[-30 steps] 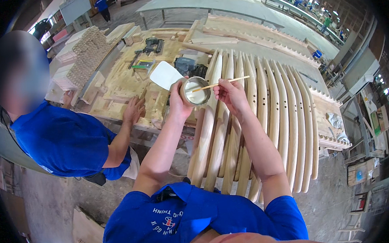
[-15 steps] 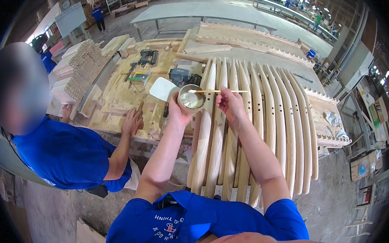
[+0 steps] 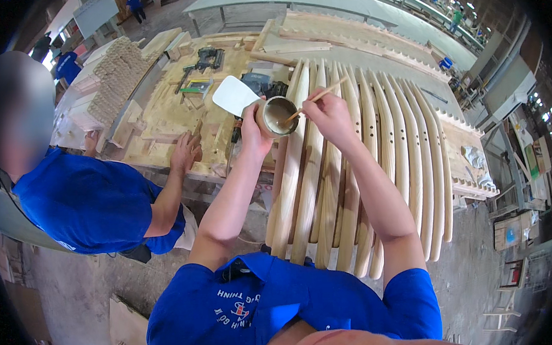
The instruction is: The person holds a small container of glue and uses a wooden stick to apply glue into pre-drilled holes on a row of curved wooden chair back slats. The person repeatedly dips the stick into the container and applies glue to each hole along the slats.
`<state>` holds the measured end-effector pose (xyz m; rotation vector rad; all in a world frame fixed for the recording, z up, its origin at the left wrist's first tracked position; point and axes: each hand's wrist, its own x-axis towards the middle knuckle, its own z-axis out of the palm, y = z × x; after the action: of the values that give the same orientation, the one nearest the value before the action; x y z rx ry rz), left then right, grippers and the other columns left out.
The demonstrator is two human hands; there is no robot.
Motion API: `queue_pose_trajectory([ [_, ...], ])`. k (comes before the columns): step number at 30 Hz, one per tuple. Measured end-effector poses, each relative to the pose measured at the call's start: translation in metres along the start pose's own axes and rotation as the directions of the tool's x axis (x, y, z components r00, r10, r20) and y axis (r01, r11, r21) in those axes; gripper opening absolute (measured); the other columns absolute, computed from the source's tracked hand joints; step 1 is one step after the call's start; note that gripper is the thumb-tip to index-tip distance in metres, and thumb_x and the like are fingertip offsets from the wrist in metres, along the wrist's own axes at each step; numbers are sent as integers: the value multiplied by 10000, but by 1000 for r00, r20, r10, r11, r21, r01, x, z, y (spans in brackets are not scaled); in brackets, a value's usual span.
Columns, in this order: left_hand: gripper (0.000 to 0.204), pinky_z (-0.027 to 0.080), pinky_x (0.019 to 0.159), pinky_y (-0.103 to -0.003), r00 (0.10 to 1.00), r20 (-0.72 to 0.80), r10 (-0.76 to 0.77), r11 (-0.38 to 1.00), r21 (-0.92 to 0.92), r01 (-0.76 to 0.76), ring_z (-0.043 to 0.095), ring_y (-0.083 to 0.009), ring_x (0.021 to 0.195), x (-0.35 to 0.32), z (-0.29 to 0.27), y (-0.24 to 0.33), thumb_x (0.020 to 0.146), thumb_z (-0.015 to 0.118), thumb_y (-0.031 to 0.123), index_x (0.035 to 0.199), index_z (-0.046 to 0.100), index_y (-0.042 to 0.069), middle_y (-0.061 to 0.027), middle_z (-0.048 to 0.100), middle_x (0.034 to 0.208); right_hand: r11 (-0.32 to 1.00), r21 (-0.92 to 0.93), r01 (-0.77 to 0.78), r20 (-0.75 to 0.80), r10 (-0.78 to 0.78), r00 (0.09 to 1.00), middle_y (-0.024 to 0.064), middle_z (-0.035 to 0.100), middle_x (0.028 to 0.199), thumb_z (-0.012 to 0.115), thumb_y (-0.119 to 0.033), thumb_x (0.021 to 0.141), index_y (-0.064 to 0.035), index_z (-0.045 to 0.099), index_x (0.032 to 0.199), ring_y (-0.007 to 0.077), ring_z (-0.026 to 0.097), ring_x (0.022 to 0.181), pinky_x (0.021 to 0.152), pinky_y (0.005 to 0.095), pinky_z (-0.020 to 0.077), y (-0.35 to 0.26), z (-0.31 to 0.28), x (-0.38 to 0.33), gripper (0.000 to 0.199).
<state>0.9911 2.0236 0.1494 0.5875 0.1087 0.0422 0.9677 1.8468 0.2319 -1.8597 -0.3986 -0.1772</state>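
Note:
My left hand (image 3: 256, 131) is wrapped round a small brownish cup (image 3: 262, 119), its mouth tilted toward me and whitish paste smeared inside. A thin wooden stick (image 3: 336, 84) is pinched in my right hand (image 3: 329, 115), slanting down so that its lower end is inside the cup. Against the cup's left side shows a white rounded flat piece (image 3: 234, 96); whether my left hand holds it too I cannot tell. Below both hands lies a row of long curved wooden pieces (image 3: 384, 160), several with small dark holes.
A co-worker in blue stands at my left, one hand (image 3: 186, 153) on the wooden workbench (image 3: 155, 132). Nail guns (image 3: 208, 61) lie on it, with a dark power tool (image 3: 257, 85) nearer me. Stacked wood (image 3: 112, 75) stands far left; a grey table (image 3: 280, 11) is beyond.
The stick's white-coated end has gone from above the cup down into it, and the stick is now steeper. Cup and both hands have shifted slightly; the cup tilts more to the right.

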Motion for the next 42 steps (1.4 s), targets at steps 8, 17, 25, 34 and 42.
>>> queue_pose_trajectory([
  [8,309,454,913,-399,1000,-1,-28,999,-29,28,574,-225,1031,-5,4,0,920,428,297,1097,557,79,-77,607,1080,912,352,-209,-17,229,973,101,625,739,541,-120,883,1,538,855,161,607,627,583,278,508,18,-1,5,124],
  [17,485,383,917,-646,990,39,-135,988,-63,138,485,-355,1166,8,-8,-2,930,272,406,1229,508,105,-127,504,1275,592,752,-290,144,282,948,100,618,801,535,-75,883,-21,527,917,174,620,730,659,296,520,38,-12,4,64],
  [25,509,384,941,-621,981,35,-190,978,-85,192,477,-359,1175,5,2,-2,933,240,411,1231,504,95,-145,507,1263,587,787,-190,52,244,968,77,621,779,565,-92,870,-30,548,887,161,612,678,630,286,518,42,-12,5,66],
  [34,498,399,916,-620,976,72,-208,975,-63,212,484,-358,1168,7,21,-10,922,279,422,1219,515,98,-136,507,1271,602,761,-240,-36,410,912,57,609,718,594,-220,886,-53,547,840,129,560,586,570,279,486,56,-13,4,179],
  [42,306,431,940,-402,999,43,-26,1000,-16,26,547,-216,1083,13,11,-6,927,426,288,1147,531,102,-64,578,1124,980,197,-34,-139,63,988,95,638,740,580,-113,865,22,559,869,137,626,648,587,250,516,-2,-21,11,137],
])
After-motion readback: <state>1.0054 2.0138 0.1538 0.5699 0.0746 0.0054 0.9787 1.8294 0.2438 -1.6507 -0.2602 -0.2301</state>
